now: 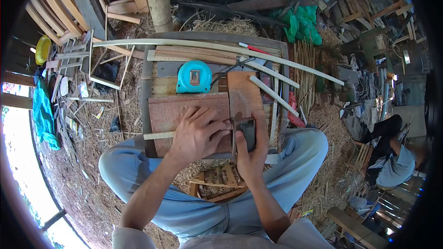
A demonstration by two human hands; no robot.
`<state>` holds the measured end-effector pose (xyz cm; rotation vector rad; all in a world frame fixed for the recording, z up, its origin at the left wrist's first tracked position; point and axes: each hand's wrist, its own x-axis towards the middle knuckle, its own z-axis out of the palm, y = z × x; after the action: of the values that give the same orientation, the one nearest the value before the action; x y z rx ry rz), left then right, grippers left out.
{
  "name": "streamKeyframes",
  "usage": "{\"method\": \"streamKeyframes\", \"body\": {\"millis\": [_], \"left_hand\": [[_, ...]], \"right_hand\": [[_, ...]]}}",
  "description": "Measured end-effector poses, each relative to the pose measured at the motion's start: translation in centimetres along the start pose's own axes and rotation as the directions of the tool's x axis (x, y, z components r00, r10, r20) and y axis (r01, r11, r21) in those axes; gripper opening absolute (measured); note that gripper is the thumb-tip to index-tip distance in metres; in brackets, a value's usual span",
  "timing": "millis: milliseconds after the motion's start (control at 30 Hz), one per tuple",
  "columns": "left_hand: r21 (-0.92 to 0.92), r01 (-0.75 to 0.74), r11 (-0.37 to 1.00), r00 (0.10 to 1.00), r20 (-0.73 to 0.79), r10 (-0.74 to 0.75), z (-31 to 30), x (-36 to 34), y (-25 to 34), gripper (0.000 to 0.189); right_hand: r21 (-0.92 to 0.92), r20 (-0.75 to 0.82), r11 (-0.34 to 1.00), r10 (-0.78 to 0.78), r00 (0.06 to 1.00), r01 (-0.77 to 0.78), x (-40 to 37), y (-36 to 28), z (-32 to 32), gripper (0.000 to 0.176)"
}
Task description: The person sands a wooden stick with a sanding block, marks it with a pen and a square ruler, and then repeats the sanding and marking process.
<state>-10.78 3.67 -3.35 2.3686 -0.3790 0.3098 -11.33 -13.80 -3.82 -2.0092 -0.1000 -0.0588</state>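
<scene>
My left hand [196,133] lies over a reddish-brown wooden board [161,113], its fingers closed around a thin pale wood strip [158,136] that sticks out to the left. Right beside its fingertips, my right hand [253,150] grips a dark block-like tool [249,136] with a thin upright edge [234,143] facing the strip. Exactly what kind of tool it is, I cannot tell. Beyond my hands, a smooth brown wood piece [244,90] rests against the board. A turquoise tape measure [194,77] sits just behind the board.
Long pale strips [221,47] cross the low worktable [146,71], some past its right edge. A red-capped marker [254,48] and red power tool [295,110] are on the right. A wooden post [159,2] stands behind; another person [397,166] sits far right. Shavings cover the ground.
</scene>
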Motion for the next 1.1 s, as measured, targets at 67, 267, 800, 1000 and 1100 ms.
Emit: {"method": "streamKeyframes", "body": {"millis": [67, 267, 800, 1000, 1100], "left_hand": [[0.006, -0.003, 1.000, 1.000, -0.002, 0.003, -0.1, 0.1, 0.0, 0.013], [0.016, -0.012, 1.000, 0.999, -0.032, 0.013, 0.0, 0.1, -0.3, 0.012], [0.030, -0.059, 0.998, 0.997, -0.046, 0.060, 0.1, -0.2, 0.0, 0.017], [0.015, -0.055, 0.998, 0.998, -0.030, 0.056, 0.2, -0.1, -0.3, 0.010], [0.012, -0.060, 0.998, 0.996, -0.071, 0.061, 0.5, -0.3, -0.6, 0.011]], "right_hand": [[-0.007, -0.009, 1.000, 0.003, 1.000, -0.003, 0.1, -0.3, 0.0, 0.059], [-0.120, 0.032, 0.990, -0.064, 0.997, 0.068, 0.3, -0.5, 0.2, 0.061], [-0.096, 0.065, 0.995, 0.018, 0.998, -0.012, 2.4, 0.2, 1.0, 0.051], [-0.069, 0.049, 0.997, 0.030, 0.998, -0.027, 2.5, 1.2, 0.9, 0.052], [-0.001, 0.006, 0.994, 0.105, 0.994, -0.105, 1.9, 1.2, 1.3, 0.051]]}}
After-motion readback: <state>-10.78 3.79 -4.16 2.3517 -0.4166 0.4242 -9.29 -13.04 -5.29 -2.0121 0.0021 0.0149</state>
